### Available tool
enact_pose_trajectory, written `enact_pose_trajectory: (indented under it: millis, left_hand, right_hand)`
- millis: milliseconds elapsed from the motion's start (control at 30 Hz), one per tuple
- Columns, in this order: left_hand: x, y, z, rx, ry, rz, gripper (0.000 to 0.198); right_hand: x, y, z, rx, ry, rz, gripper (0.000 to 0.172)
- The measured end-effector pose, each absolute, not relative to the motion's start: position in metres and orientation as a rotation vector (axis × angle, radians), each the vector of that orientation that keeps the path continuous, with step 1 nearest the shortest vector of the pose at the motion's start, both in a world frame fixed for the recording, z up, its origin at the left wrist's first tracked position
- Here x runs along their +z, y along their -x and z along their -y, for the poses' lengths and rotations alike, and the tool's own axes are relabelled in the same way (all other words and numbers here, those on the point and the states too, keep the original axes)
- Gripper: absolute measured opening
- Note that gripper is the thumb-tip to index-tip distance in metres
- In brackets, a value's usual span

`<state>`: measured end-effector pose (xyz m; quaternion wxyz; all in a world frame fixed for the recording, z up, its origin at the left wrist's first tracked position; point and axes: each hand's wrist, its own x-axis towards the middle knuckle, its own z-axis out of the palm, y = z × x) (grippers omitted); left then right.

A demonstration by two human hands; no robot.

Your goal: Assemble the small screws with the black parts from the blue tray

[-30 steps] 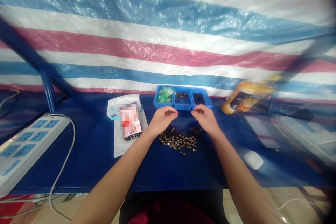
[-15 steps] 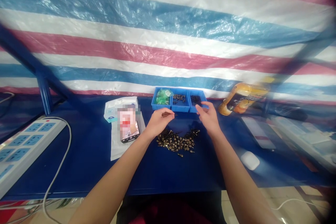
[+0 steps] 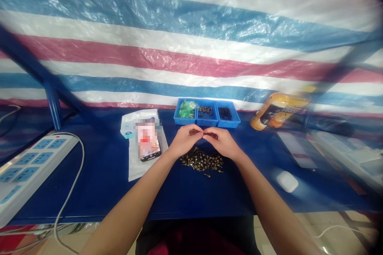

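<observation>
My left hand (image 3: pixel 186 139) and my right hand (image 3: pixel 220 141) meet fingertip to fingertip just above a pile of small dark screws (image 3: pixel 202 161) on the blue table. Both hands are pinched closed around something too small to make out. Behind them stands a row of blue bins (image 3: pixel 207 112): one with green pieces, one with screws, one with small black parts.
A phone (image 3: pixel 149 143) lies on a white bag left of my hands. A white power strip (image 3: pixel 26 167) with its cable is at far left. An orange bottle (image 3: pixel 278 113) lies at back right, a white earbud case (image 3: pixel 287 181) at right. The table edge (image 3: pixel 191 217) runs near me.
My right hand had reached toward the bin of black parts and has come back left to meet my left hand. The left hand stayed pinched, nearly in place.
</observation>
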<state>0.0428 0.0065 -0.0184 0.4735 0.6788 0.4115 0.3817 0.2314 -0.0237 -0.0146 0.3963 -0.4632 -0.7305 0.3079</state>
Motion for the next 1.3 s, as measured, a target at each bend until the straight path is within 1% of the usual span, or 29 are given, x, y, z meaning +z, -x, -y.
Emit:
enact_pose_trajectory:
  millis: [200, 333, 400, 500, 567, 600, 700, 800, 867, 933, 1000, 1067, 1167, 1300]
  left_hand:
    - [-0.013, -0.043, -0.005, 0.958, -1.644, -0.979, 0.014]
    - [-0.010, -0.045, -0.002, 0.949, -1.602, -0.934, 0.014]
    - [-0.009, -0.046, -0.001, 0.943, -1.569, -0.941, 0.018]
    - [-0.007, -0.047, -0.001, 0.945, -1.536, -1.010, 0.025]
    - [-0.006, -0.047, -0.001, 0.941, -1.533, -1.051, 0.028]
    - [-0.006, -0.046, -0.001, 0.937, -1.535, -1.061, 0.028]
    - [-0.006, -0.046, -0.001, 0.926, -1.555, -1.058, 0.029]
    - [-0.008, -0.045, -0.001, 0.912, -1.565, -1.047, 0.029]
    - [-0.009, -0.044, -0.002, 0.903, -1.569, -1.055, 0.028]
    - [-0.010, -0.043, -0.003, 0.902, -1.580, -1.063, 0.028]
    - [-0.010, -0.042, -0.005, 0.915, -1.592, -1.059, 0.027]
    - [-0.010, -0.042, -0.005, 0.946, -1.595, -1.058, 0.026]
    - [-0.011, -0.041, -0.007, 0.997, -1.605, -1.087, 0.025]
    - [-0.015, -0.040, -0.009, 1.064, -1.597, -1.167, 0.023]
  right_hand:
    - [-0.018, -0.231, 0.021, 0.878, 1.184, 1.765, 0.019]
    - [-0.017, -0.232, 0.021, 0.993, 1.194, 1.712, 0.025]
    - [-0.015, -0.232, 0.022, 1.001, 1.225, 1.708, 0.031]
    - [-0.014, -0.235, 0.021, 0.905, 1.337, 1.686, 0.048]
    - [-0.014, -0.239, 0.018, 0.853, 1.404, 1.609, 0.054]
    - [-0.015, -0.241, 0.016, 0.828, 1.410, 1.528, 0.052]
    - [-0.017, -0.248, 0.010, 0.731, 1.329, 1.179, 0.039]
    - [-0.019, -0.252, 0.008, 0.720, 1.315, 1.068, 0.046]
    - [-0.019, -0.253, 0.010, 0.750, 1.387, 1.227, 0.042]
    - [-0.017, -0.251, 0.013, 0.746, 1.422, 1.478, 0.032]
    - [-0.015, -0.248, 0.018, 0.729, 1.376, 1.745, 0.023]
    - [-0.012, -0.244, 0.023, 0.691, 1.306, 1.975, 0.018]
    - [-0.009, -0.241, 0.027, 0.599, 1.268, 2.197, 0.017]
    - [-0.008, -0.234, 0.031, 0.614, 1.269, 2.331, 0.019]
